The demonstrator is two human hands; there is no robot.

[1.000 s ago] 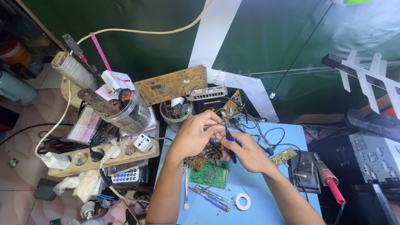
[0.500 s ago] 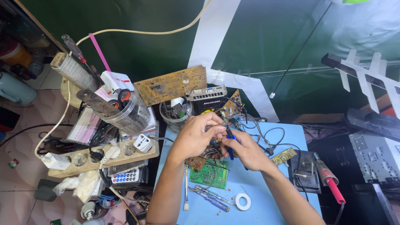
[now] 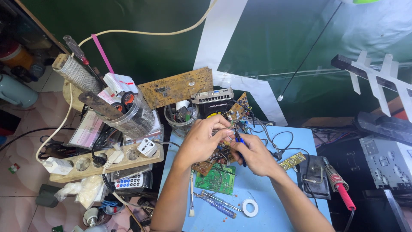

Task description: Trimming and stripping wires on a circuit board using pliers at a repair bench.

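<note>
From the head camera, both hands meet over the far half of a blue work mat (image 3: 274, 202), above a tangle of wires. The left hand (image 3: 201, 141) is curled, its fingertips pinched on a small part or wire at the top of a brown circuit board (image 3: 210, 161) that lies tilted near the middle of the mat; what exactly it pinches is too small to tell. The right hand (image 3: 255, 154) is closed around a blue-handled tool (image 3: 239, 144), whose tip points up toward the left fingertips, almost touching them. Just nearer the person, partly under the brown board, a green circuit board (image 3: 216, 179) lies flat. Along the mat's near edge rest a blue screwdriver (image 3: 219, 206), a small brush (image 3: 192, 195) by the left edge, and a white roll of tape (image 3: 249, 208). At the mat's right edge a soldering iron (image 3: 339, 187) with a red handle lies beside a dark stand (image 3: 315, 176). Off the left edge sits a wooden power strip (image 3: 107, 161) with white plugs, a remote control (image 3: 128, 181) just below it, and a clear jar (image 3: 131, 116) of tools behind. A large tan circuit board (image 3: 176, 88) leans against the green wall at the far side.
</note>
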